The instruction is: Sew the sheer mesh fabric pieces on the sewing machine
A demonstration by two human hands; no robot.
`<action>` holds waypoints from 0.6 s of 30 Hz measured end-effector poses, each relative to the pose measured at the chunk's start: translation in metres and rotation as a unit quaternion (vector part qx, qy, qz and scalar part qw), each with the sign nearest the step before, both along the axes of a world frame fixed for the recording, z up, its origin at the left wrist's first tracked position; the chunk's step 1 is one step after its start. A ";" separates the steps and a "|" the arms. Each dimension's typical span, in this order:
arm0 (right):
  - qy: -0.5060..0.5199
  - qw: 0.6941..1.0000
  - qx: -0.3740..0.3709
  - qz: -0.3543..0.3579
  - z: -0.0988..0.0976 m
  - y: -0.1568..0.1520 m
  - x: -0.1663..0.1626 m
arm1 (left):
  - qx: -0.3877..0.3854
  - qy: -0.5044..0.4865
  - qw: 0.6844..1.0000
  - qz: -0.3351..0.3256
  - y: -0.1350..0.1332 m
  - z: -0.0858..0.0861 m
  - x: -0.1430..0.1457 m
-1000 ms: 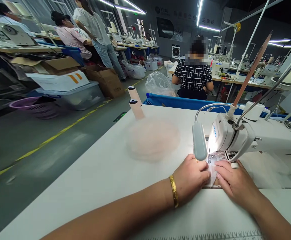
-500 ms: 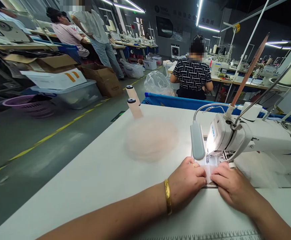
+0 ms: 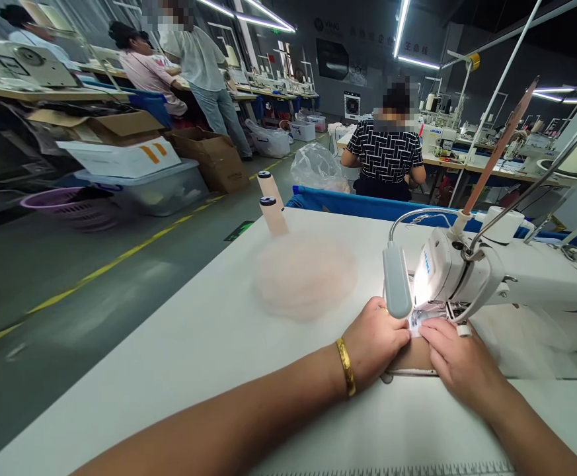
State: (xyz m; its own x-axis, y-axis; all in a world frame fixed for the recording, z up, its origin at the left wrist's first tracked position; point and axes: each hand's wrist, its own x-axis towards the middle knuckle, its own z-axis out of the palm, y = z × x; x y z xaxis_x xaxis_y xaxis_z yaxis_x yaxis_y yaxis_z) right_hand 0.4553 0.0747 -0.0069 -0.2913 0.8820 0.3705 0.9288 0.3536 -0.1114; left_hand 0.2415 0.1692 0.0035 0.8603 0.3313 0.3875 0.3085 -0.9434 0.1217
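A small piece of pale, sheer fabric point(image 3: 415, 328) lies under the lit needle area of a white sewing machine point(image 3: 471, 268). My left hand point(image 3: 378, 340), with a gold bangle at the wrist, has its fingers curled closed on the fabric's left side. From the right, my right hand point(image 3: 459, 354) grips the fabric's other side, fingers pressed together close to the presser foot. Both hands hide much of the fabric. Between them, a brown plate point(image 3: 414, 356) shows in the tabletop. A grey lamp point(image 3: 397, 281) hangs just above my left fingers.
A heap of sheer pinkish fabric point(image 3: 305, 274) lies on the white table point(image 3: 193, 370), with thread cones point(image 3: 273, 215) behind it. A ruler point(image 3: 417, 468) runs along the front edge. Blue cloth point(image 3: 342, 201) borders the far side. Co-workers sit and stand beyond; boxes point(image 3: 139, 178) line the aisle.
Both hands have moved slightly forward toward the needle with the fabric. More of the brown plate shows between them. The whole view has shifted a little.
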 end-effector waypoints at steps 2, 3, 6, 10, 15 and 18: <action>-0.009 1.000 0.000 -0.018 -0.006 0.002 0.002 | 0.004 0.015 1.000 0.012 0.003 0.002 0.003; -0.011 1.000 -0.001 -0.025 -0.008 0.003 0.003 | 0.002 0.022 1.000 0.018 0.004 0.003 0.004; -0.001 0.999 -0.002 -0.039 -0.011 0.006 0.005 | -0.014 0.029 0.999 0.035 0.007 0.004 0.006; 0.032 0.998 0.012 -0.047 -0.002 0.006 0.006 | -0.016 0.019 0.998 0.059 0.007 0.007 0.006; 0.050 0.996 0.054 -0.057 0.002 0.006 0.012 | -0.004 0.005 0.997 0.071 0.009 0.006 0.002; 0.045 0.994 0.081 -0.058 -0.003 0.006 0.017 | 0.015 0.031 0.996 0.085 0.005 0.005 0.002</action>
State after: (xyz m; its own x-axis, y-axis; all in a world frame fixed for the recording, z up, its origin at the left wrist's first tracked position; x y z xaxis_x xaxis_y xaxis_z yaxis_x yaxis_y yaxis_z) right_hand 0.4725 0.0808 -0.0095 -0.1509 0.8348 0.5294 0.9532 0.2647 -0.1458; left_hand 0.2439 0.1745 0.0083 0.8147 0.4639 0.3480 0.4705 -0.8795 0.0709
